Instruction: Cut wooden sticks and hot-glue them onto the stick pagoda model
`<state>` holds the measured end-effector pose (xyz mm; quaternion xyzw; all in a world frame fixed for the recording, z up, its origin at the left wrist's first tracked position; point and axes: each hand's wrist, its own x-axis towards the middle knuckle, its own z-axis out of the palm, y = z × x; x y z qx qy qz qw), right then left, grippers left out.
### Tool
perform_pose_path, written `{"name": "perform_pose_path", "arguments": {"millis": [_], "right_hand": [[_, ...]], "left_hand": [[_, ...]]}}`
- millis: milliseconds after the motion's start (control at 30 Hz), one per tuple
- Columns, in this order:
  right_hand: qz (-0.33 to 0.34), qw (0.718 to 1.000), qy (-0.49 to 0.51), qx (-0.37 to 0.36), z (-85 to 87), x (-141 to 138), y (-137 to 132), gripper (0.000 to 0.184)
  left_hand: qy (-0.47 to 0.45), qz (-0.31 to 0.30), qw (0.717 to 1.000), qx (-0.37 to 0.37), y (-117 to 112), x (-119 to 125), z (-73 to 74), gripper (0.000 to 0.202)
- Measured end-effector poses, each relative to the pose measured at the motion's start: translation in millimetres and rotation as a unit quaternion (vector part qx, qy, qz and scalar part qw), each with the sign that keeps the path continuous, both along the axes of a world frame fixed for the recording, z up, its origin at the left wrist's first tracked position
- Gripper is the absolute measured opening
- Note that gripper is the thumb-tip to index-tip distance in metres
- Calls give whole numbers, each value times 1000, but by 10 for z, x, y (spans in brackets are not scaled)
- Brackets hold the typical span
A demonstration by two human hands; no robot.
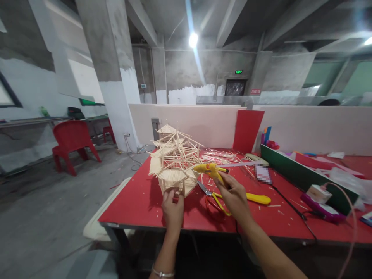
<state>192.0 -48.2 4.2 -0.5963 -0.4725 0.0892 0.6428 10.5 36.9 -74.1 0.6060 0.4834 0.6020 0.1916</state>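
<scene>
A tiered pagoda model [174, 155] built of thin wooden sticks stands at the left part of the red table. My left hand [173, 207] grips its lower front edge, fingers curled on the wood. In my right hand [234, 195] is a yellow hot glue gun [207, 169], its nozzle pointing left, close to or against the model's right side; I cannot tell whether it touches. A translucent glue stick [241, 164] sticks out from the back of the gun. Scissors [213, 195] with yellow and red handles lie beneath the gun.
Loose sticks [223, 156] and clear plastic wrap lie behind the model. A yellow-handled tool [258, 198] rests right of my right hand. Farther right are a green-sided box [308, 176], a purple power strip [322, 208] and cables. Low partitions border the table [136, 209].
</scene>
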Motion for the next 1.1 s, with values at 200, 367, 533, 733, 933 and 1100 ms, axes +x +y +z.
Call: {"name": "perform_pose_path", "arguments": {"millis": [200, 367, 533, 733, 933, 1100], "right_hand": [[-53, 995, 86, 13, 47, 149, -66, 58], [-49, 983, 176, -20, -5, 418, -87, 62], [-34, 969, 243, -32, -141, 507, 1, 63], [-17, 967, 254, -16, -179, 479, -51, 59], [32, 972, 232, -12, -83, 288, -202, 59], [13, 1000, 3, 20, 82, 18, -333, 47]], "left_hand": [[73, 23, 996, -47, 77, 143, 120, 27], [140, 53, 986, -67, 134, 238, 189, 31], [186, 95, 976, -59, 174, 263, 197, 28], [178, 141, 974, -20, 221, -32, 160, 32], [139, 163, 976, 40, 363, -471, 132, 27], [97, 197, 973, 74, 247, -497, 107, 22]]}}
